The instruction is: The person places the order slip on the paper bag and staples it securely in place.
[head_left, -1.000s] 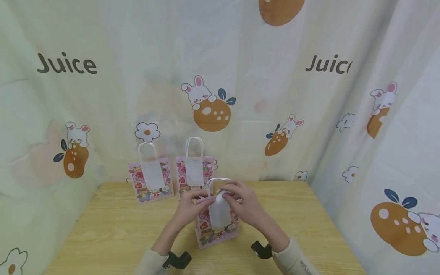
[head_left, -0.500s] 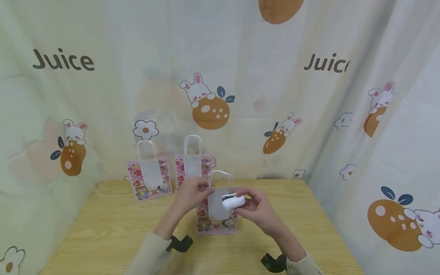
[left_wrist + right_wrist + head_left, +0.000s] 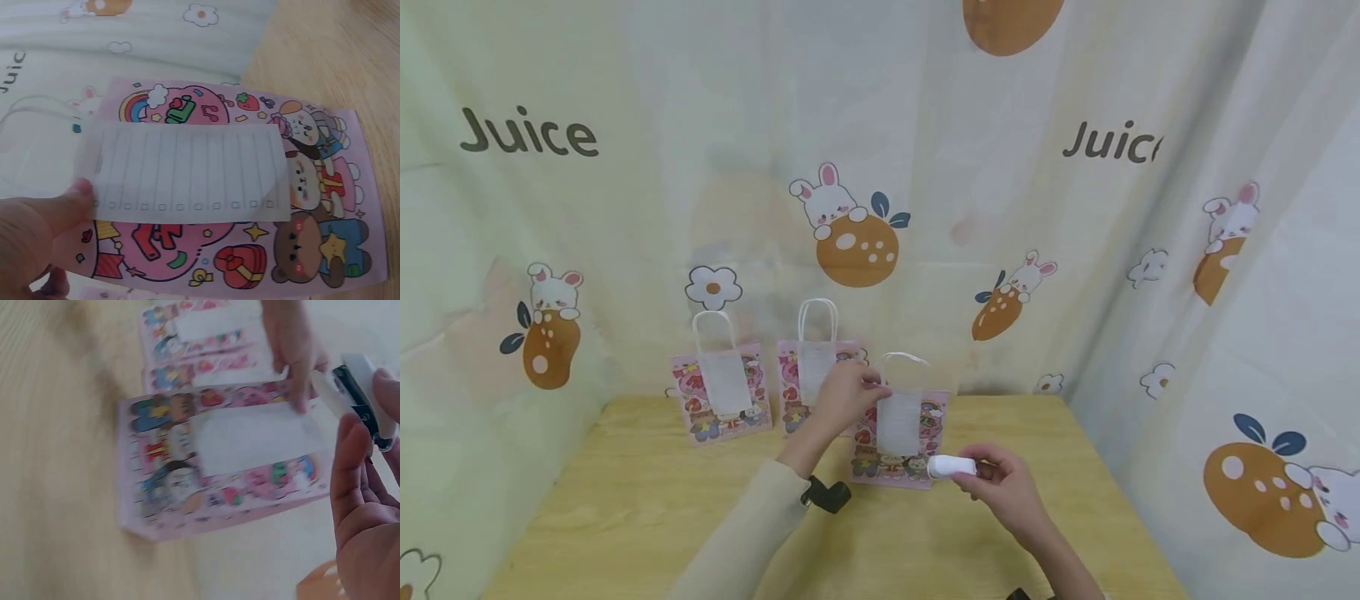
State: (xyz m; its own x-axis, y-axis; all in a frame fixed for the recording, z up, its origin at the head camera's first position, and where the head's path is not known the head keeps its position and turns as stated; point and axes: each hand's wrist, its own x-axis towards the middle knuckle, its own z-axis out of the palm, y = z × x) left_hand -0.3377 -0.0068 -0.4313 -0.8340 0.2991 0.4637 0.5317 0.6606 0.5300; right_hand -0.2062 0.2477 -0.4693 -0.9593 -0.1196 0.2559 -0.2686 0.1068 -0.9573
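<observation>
My left hand (image 3: 848, 398) pinches the top edge of a pink cartoon-print paper gift bag (image 3: 891, 472), near the base of its white twisted handle (image 3: 906, 357). A white lined slip of paper (image 3: 187, 172) with small checkboxes lies against the bag's front, its upper end under my left thumb. To the right, my right hand (image 3: 1009, 493) grips a small white stapler (image 3: 952, 466) near the bag's lower right corner. In the right wrist view the stapler (image 3: 357, 394) shows a dark metal inside between its white arms, held between thumb and fingers.
Two matching bags, a left one (image 3: 703, 423) and a middle one (image 3: 790, 385), stand at the back of the wooden table (image 3: 625, 500), each with a white slip on its front. A printed curtain (image 3: 760, 208) hangs behind and along both sides.
My right hand has drawn the stapler away from the bag's top, down and to the right. The bag has shifted right and farther back, with my left hand still pinching its top.
</observation>
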